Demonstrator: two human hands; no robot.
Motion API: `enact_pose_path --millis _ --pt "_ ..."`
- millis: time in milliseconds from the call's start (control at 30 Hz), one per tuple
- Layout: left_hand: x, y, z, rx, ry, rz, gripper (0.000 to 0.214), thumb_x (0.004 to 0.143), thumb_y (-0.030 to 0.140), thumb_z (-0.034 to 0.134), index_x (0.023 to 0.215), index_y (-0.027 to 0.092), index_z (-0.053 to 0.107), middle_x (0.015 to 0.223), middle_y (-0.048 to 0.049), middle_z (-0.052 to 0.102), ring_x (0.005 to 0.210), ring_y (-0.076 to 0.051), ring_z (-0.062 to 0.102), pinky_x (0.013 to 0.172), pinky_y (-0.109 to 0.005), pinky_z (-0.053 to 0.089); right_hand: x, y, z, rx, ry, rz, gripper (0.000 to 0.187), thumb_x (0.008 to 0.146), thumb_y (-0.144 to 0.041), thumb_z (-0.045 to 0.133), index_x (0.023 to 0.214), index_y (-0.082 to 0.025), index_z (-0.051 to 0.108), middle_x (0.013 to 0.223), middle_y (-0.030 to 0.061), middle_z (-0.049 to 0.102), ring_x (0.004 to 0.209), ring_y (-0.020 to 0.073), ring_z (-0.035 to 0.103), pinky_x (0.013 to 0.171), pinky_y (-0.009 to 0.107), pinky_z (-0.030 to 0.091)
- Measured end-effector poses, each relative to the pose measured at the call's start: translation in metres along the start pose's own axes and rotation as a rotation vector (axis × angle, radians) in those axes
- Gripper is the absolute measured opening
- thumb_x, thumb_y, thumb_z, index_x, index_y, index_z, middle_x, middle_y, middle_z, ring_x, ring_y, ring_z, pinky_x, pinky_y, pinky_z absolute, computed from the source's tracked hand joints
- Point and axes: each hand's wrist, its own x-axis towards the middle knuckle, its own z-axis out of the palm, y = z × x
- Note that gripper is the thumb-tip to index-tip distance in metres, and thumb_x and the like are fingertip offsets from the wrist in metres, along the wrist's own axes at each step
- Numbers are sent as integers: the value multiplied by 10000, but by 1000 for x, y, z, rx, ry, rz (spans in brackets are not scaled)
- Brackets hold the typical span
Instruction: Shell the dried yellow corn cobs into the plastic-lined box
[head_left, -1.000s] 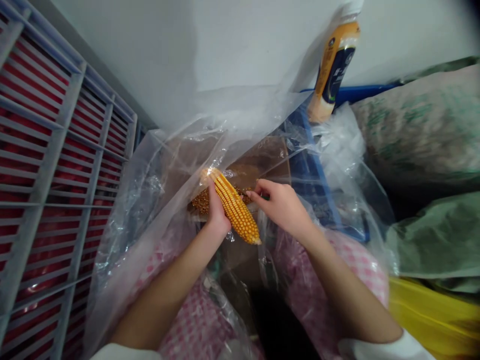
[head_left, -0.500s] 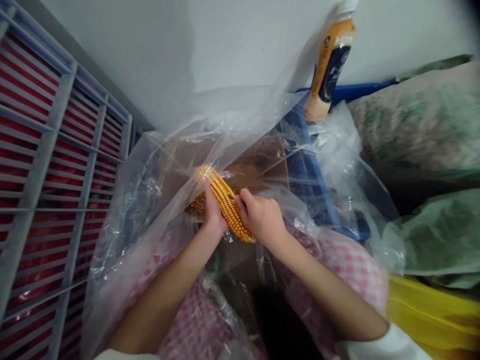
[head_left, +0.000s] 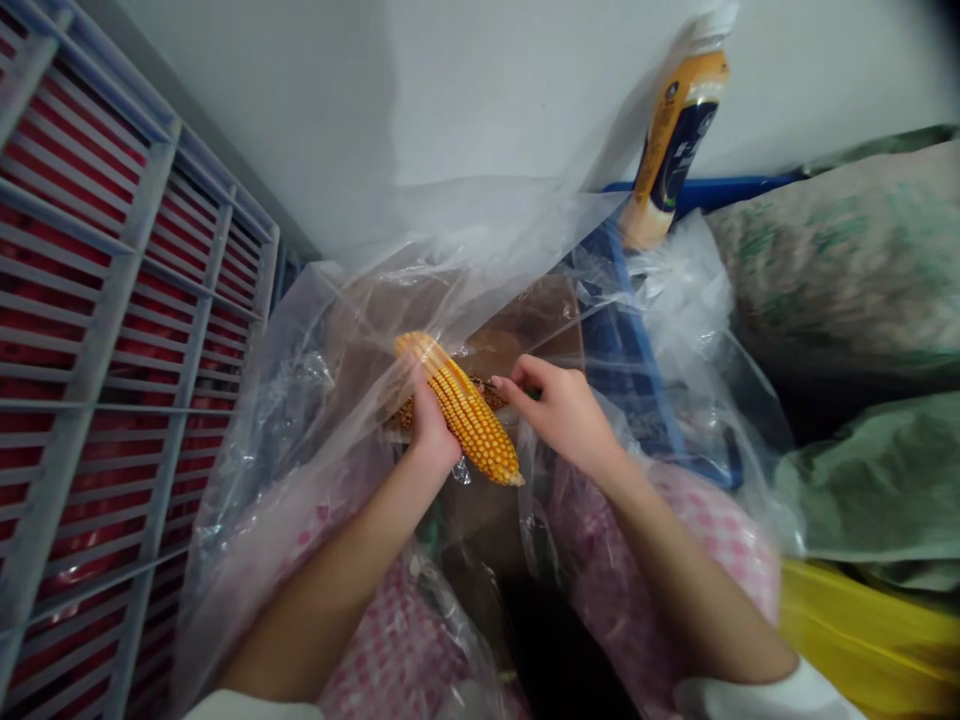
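An ear of yellow corn (head_left: 472, 420) lies slanted over an open cardboard box (head_left: 544, 315), its pointed end toward me and to the right. My left hand (head_left: 433, 425) is closed around its upper left part, partly behind clear plastic. Just right of the ear, my right hand (head_left: 562, 410) is pinched, with a thin dark tool (head_left: 484, 382) sticking out from the fingertips. That tool's tip is close to the ear; whether it touches cannot be made out. Loose corn kernels (head_left: 406, 412) show in the box below.
Clear plastic sheeting (head_left: 277, 380) drapes around the box and over my lap. A slatted crate (head_left: 161, 270) stands at left. On the right are a blue crate (head_left: 649, 350), a drink bottle (head_left: 679, 140), a full sack (head_left: 847, 260), green bag (head_left: 877, 480) and yellow bag (head_left: 862, 630).
My right hand has moved off the ear to the right, carrying the thin tool. More of the ear's lower end shows. My left hand keeps its hold; the view has shifted slightly.
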Motion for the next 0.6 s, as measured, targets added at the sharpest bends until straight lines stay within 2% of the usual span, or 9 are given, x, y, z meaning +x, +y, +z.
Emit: enact_pose_path --millis 133,267,367,600 --pt "-2 5 2 31 12 10 486 846 607 346 772 191 586 655 -27 589 644 -174 610 675 -306 509 -1 6 -21 73 -128 -96 250 824 -329 542 627 -182 498 550 -57 499 526 77 412 529 207 258" --pt "-3 7 4 66 3 -1 484 834 611 371 743 184 581 613 -13 582 530 -145 567 573 -279 491 -3 6 -26 71 -186 -134 236 816 -305 548 625 -178 495 550 -65 477 522 70 386 524 210 243" --pt "-2 6 3 75 -34 12 477 822 618 394 752 190 594 608 -6 590 516 -138 564 541 -263 475 -3 6 -27 42 -207 -129 235 815 -302 550 624 -181 487 552 -66 471 516 70 376 519 218 227" --pt "-1 0 1 122 -87 40 456 817 612 423 819 193 604 634 1 582 566 -139 568 590 -267 474 -4 5 -32 -20 -289 -97 247 824 -297 540 617 -185 465 562 -57 486 525 73 387 529 228 221"
